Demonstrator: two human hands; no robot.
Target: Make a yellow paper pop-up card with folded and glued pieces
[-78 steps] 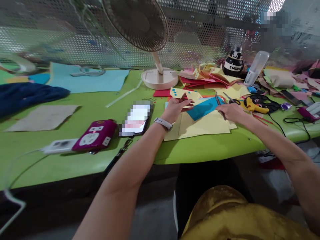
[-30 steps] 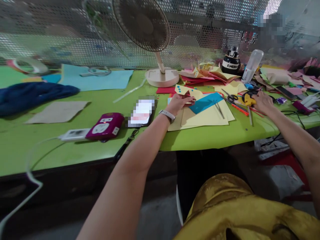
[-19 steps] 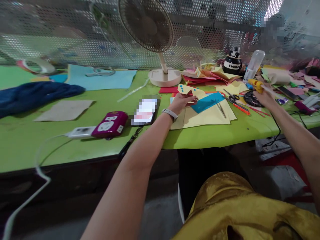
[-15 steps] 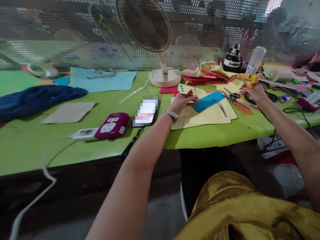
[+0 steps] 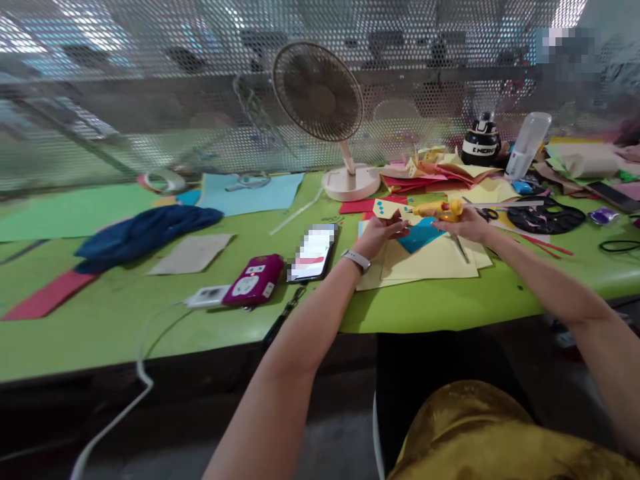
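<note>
My left hand, with a pale watch band on the wrist, pinches a cream paper piece that carries small blue diamond shapes. In my right hand is a yellow hot glue gun, with a long pale glue stick out of its back. Its nozzle points left, close to the cream piece; whether they touch I cannot tell. Below both hands, a blue paper piece lies on cream sheets. Metal tweezers rest on the sheets, partly under my right hand.
A phone and a purple power socket box with a white cord lie left. Behind stand a fan, a black bottle and a clear bottle. Dark scissors and paper scraps lie around the green table.
My right hand has brought the glue gun left, from beside the scissors to the cream piece in my left hand. The left hand keeps its hold. The camera view has shifted.
</note>
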